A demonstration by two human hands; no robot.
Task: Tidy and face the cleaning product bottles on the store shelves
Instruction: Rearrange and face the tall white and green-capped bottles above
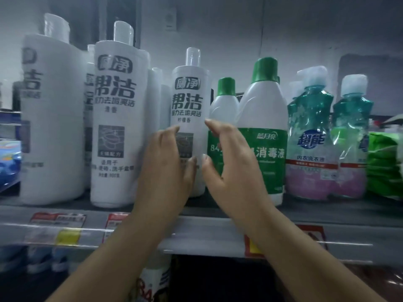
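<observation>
The small white bottle [189, 110] stands upright on the shelf [327, 211], set back from the front edge, label facing forward, clear cap on top. Both hands flank its lower half. The left hand [168, 162] lies against the bottle's left side, fingers extended upward and thumb across the lower label. The right hand [231, 158] is on the right side, fingers loosely curved near the bottle's edge and thumb pointing at it; contact cannot be confirmed. Neither hand is closed around the bottle.

Left of it stands a taller white bottle [117, 118] of the same brand, nearer the shelf edge, with more white bottles behind it. A further large white bottle [52, 118] stands at far left.

Right of the small bottle, partly hidden by the right hand, is a small green-capped bottle [224, 101]. Just beside that is a large green-capped bottle [262, 131] with a green label. Two teal bottles [309, 136] with white caps follow, then green packs [383, 166] at the right edge.

Price tags [57, 220] run along the shelf's front rail. A lower shelf holds another bottle [152, 280], partly hidden by the left forearm.
</observation>
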